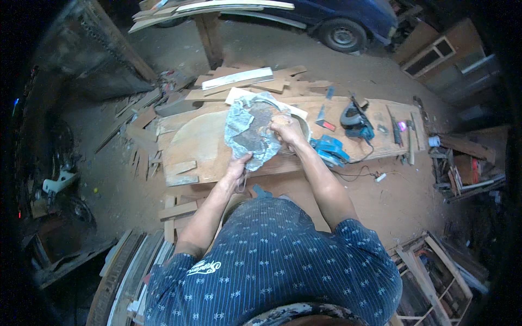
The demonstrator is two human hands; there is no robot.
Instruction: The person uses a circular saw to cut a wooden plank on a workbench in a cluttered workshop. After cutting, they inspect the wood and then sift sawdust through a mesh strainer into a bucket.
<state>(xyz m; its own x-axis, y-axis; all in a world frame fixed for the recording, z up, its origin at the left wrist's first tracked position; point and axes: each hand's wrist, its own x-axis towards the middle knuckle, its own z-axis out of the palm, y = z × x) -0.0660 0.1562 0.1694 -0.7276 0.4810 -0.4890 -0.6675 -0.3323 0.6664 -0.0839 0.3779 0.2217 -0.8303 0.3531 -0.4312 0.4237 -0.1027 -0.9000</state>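
Observation:
A crumpled, pale bluish plastic bag (239, 127), opened wide, lies over the wooden workbench in front of me. Dark brown, crumbly-looking material (262, 120) shows inside it. My left hand (237, 167) grips the bag's near edge, thumb on top. Over the material, at the bag's right side, my right hand (287, 131) has its fingers curled closed; what they hold, if anything, is hidden. Just right of that hand sits a blue power tool (329, 150). A rounded, lighter board (198, 136) rests under and left of the bag.
Farther right on the workbench (261, 175) lie a blue-and-black power saw (356, 120), a red-marked tool (326, 125) and a hammer-like tool (411, 146). A cable (359, 175) hangs off the near edge. Offcuts (239, 81) pile behind; a blue vehicle (348, 22) stands beyond.

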